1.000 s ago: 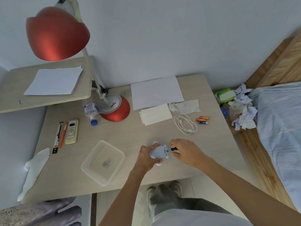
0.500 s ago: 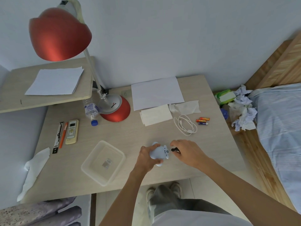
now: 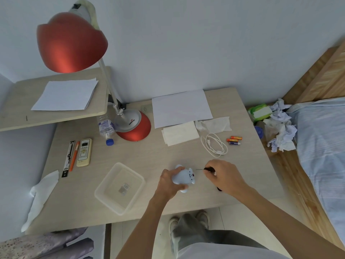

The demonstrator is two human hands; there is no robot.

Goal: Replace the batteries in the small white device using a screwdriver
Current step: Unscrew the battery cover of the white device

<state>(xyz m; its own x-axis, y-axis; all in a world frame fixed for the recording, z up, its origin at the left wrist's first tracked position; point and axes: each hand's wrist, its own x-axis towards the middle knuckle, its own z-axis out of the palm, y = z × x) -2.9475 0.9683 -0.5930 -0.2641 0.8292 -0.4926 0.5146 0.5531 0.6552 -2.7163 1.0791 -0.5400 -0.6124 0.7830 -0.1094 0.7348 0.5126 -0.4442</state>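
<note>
Head view: left hand [image 3: 169, 181] is wrapping its fingers around the white device [image 3: 183, 177]; right hand [image 3: 225, 174], just right of it, is pinching the screwdriver [image 3: 206, 169], tip apart from the device.

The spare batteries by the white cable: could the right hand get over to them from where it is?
Probably yes. The batteries lie in the open beyond the right hand, with only the cable beside them. But that hand holds the screwdriver and would likely need to put it down.

Red desk lamp [image 3: 74, 42], remote control [image 3: 84, 152], clear plastic tub [image 3: 119, 187], white cable [image 3: 213, 145], crumpled tissues [image 3: 280, 131]
</note>
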